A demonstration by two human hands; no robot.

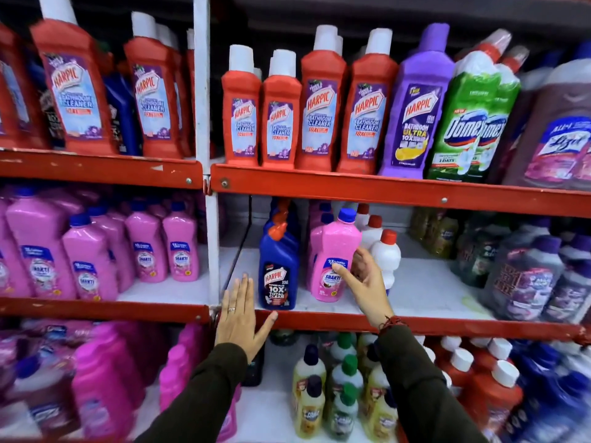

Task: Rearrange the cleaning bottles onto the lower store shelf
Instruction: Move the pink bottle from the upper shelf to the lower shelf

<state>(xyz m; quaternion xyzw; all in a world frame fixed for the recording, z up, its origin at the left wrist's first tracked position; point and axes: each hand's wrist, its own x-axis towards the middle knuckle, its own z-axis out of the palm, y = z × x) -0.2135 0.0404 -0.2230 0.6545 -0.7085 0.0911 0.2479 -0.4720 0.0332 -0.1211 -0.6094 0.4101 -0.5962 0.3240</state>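
A pink Shakti bottle [332, 254] with a blue cap stands on the white middle shelf [425, 292]. My right hand [364, 279] is at its right side, thumb on the label, fingers spread and curled behind it. Left of it stands a blue Harpic bottle [277, 266] with an orange cap, more blue ones behind. My left hand [240, 311] lies flat with fingers apart on the red front rail [319, 319], holding nothing. White bottles with red caps [385, 251] stand just behind my right hand.
Red Harpic bottles [319, 103], a purple one [415, 103] and green Domex bottles [470, 116] fill the top shelf. Pink bottles [89, 254] crowd the left bay. Yellow and green bottles [323, 398] and red ones [489, 388] stand on the bottom shelf. Dark bottles [524, 273] sit right.
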